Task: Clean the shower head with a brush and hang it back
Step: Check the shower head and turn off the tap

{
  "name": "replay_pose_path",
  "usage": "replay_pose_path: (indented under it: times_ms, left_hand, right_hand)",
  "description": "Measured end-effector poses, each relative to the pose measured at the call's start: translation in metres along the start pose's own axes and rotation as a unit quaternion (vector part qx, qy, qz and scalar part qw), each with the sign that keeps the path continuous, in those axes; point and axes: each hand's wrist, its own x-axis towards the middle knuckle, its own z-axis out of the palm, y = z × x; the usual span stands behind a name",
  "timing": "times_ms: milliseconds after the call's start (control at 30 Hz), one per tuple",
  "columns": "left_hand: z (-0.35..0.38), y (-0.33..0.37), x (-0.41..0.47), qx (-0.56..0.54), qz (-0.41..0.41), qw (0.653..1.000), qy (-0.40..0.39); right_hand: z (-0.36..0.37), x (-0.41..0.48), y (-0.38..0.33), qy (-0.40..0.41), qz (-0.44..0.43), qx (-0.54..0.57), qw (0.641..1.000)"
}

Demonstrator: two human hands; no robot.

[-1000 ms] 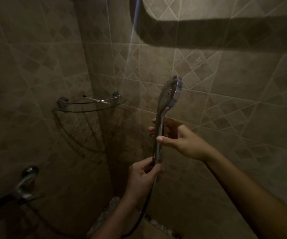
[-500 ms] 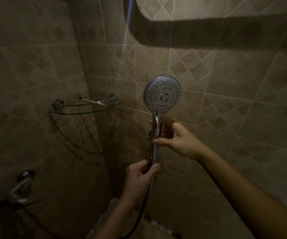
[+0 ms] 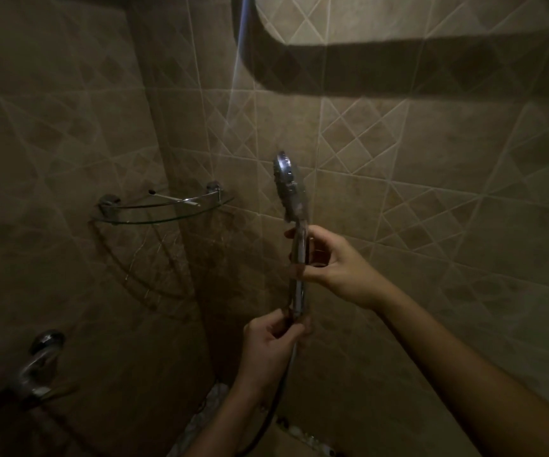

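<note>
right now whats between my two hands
Only a bare stretch of the shower head handle, right hand above, left hand below, in the head view.

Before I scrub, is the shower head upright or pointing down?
Upright: shower head sits above the right hand mid-handle and left hand at its base.

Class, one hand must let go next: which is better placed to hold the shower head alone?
Probably the right hand: it grips mid-handle, nearer the shower head itself. The left hand holds only the handle's bottom end.
</note>
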Motion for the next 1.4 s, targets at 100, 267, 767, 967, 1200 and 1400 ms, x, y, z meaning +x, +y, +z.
replay_pose_path:
  times_ms: [100, 267, 767, 967, 1200, 1400]
  left_hand:
    - [0.000, -0.002, 0.000, 0.017, 0.007, 1.000, -0.015]
    - [0.000, -0.002, 0.000, 0.018, 0.010, 0.999, -0.028]
    - [0.001, -0.011, -0.002, 0.035, -0.011, 0.999, -0.034]
    - [0.000, -0.013, -0.003, 0.048, -0.008, 0.998, -0.038]
    - [0.004, -0.019, -0.003, 0.035, -0.026, 0.998, -0.045]
    - [0.004, -0.019, -0.004, 0.039, -0.024, 0.997, -0.056]
  right_hand:
    - [-0.001, 0.000, 0.003, -0.006, 0.016, 0.001, 1.000]
    - [-0.002, 0.001, 0.011, 0.001, 0.034, 0.048, 0.998]
    - [0.000, 0.001, 0.035, 0.045, 0.114, 0.023, 0.992]
    - [0.001, -0.001, 0.033, 0.013, 0.111, 0.022, 0.993]
    - [0.003, 0.000, 0.046, 0.047, 0.146, 0.054, 0.987]
    - [0.009, -0.001, 0.046, 0.080, 0.114, -0.041, 0.989]
